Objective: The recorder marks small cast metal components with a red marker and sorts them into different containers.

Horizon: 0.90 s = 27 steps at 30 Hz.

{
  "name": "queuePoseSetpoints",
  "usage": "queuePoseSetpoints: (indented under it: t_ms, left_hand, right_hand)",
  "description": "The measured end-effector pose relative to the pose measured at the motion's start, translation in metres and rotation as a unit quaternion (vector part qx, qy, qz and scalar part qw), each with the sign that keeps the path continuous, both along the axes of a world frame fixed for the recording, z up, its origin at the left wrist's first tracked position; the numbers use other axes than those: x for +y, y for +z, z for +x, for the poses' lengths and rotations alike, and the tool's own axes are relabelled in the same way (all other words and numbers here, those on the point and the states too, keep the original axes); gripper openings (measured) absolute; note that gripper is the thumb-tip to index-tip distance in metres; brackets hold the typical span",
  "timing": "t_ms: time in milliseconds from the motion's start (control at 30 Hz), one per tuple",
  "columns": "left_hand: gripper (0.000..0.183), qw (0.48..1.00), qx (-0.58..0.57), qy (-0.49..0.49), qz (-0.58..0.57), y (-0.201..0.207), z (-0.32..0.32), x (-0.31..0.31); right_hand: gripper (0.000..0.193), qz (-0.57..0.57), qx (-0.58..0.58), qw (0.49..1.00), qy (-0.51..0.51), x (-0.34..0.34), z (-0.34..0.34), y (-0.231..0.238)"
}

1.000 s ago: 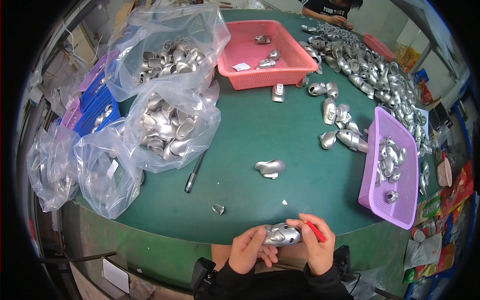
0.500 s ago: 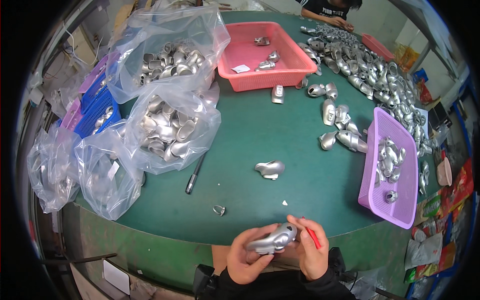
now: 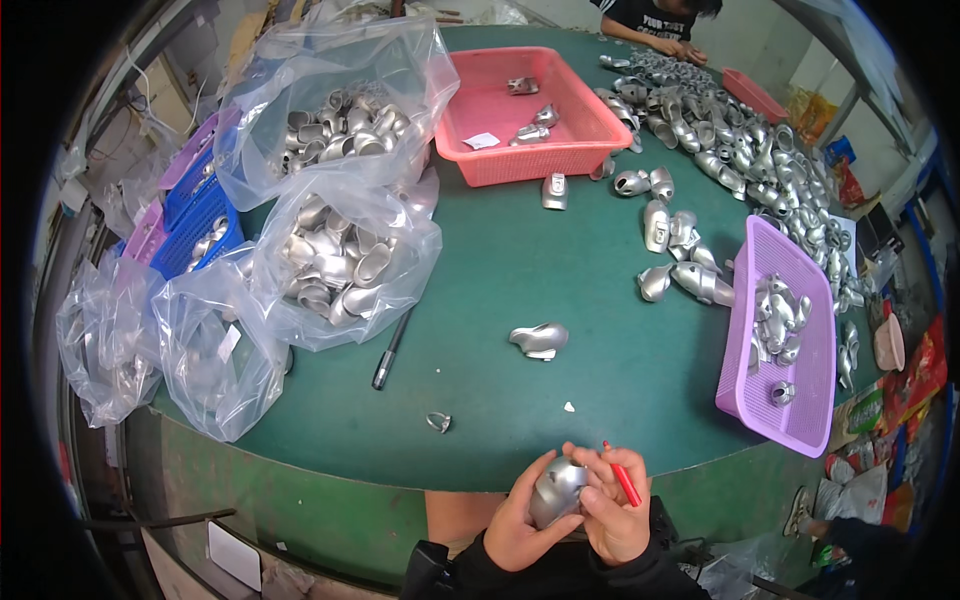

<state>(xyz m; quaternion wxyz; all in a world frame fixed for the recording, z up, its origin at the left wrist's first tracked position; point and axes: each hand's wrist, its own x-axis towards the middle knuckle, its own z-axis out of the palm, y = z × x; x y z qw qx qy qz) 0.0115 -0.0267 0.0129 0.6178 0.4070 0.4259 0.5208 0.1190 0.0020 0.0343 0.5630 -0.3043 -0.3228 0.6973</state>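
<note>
Just off the near edge of the green table, my left hand grips a silver curved shell part, hollow-looking and smooth. My right hand has a red pen between its fingers, and its thumb and fingertips also touch the shell's right side. Ahead of my hands lies another silver shell on the table. A small metal ring-like piece sits to the left, and a small white scrap lies close by.
Clear bags of silver parts fill the left, beside a black pen. A pink basket stands at the back, a purple basket at right. A heap of parts spreads far right, where another person works.
My hands have turned the shell more upright, showing its rounded side. My right hand has moved in against it, red pen still held. A person's foot and leg have appeared at lower right.
</note>
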Motion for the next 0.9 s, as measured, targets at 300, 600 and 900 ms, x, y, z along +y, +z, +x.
queuePoseSetpoints:
  t_ms: [300, 600, 900]
  left_hand:
    - [0.05, 0.848, -0.487, -0.167, -0.126, -0.005, -0.02, 0.003]
    - [0.055, 0.812, -0.534, -0.201, -0.122, -0.008, -0.017, 0.003]
    - [0.051, 0.995, -0.035, 0.087, 0.021, -0.002, -0.003, -0.009]
  right_hand:
    - [0.018, 0.028, -0.011, 0.999, -0.042, 0.007, 0.013, 0.004]
    - [0.023, 0.006, -0.144, 0.99, 0.005, 0.011, 0.009, 0.004]
    - [0.031, -0.013, -0.086, 0.985, 0.149, 0.011, 0.006, 0.005]
